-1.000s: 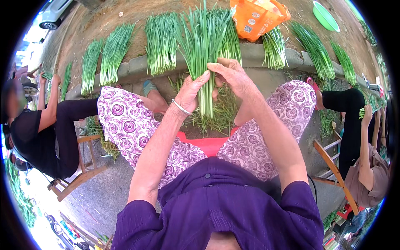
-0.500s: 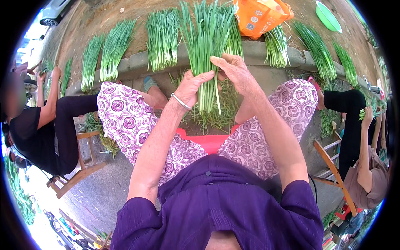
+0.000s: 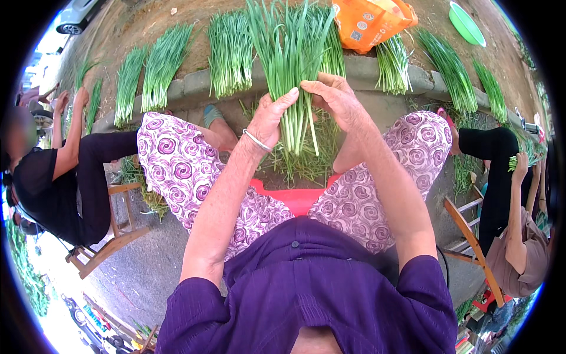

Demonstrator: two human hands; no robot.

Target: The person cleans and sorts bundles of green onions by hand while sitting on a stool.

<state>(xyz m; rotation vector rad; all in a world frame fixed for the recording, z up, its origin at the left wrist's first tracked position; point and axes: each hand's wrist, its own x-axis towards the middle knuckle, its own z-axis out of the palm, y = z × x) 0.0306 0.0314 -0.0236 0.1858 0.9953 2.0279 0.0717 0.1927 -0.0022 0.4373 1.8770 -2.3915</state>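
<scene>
A bunch of garlic chives (image 3: 288, 56), with long flat green leaves and pale stems, is held up in front of me with its leaves pointing away. My left hand (image 3: 268, 121) is closed around its left side, thumb lying across the stems. From the right, my right hand (image 3: 339, 101) grips the same bunch, its thumb and fingers pinching stalks at the edge. The thumbs nearly meet over the front; the fingers behind the stems are mostly hidden. Below the stem ends, loose trimmings (image 3: 303, 168) lie on the ground between my feet.
Beyond the stone curb (image 3: 194, 87), several chive bunches (image 3: 230, 56) lie in a row. An orange bag (image 3: 371, 23) and a green basin (image 3: 466, 23) are farther back. Seated people flank me, on a wooden stool (image 3: 112, 242) at left and a wooden chair (image 3: 471, 245) at right.
My hands and the chives have shifted slightly away from me, and the stem ends sit higher. The leaves spread wider. The person at left now has greens raised at the hands.
</scene>
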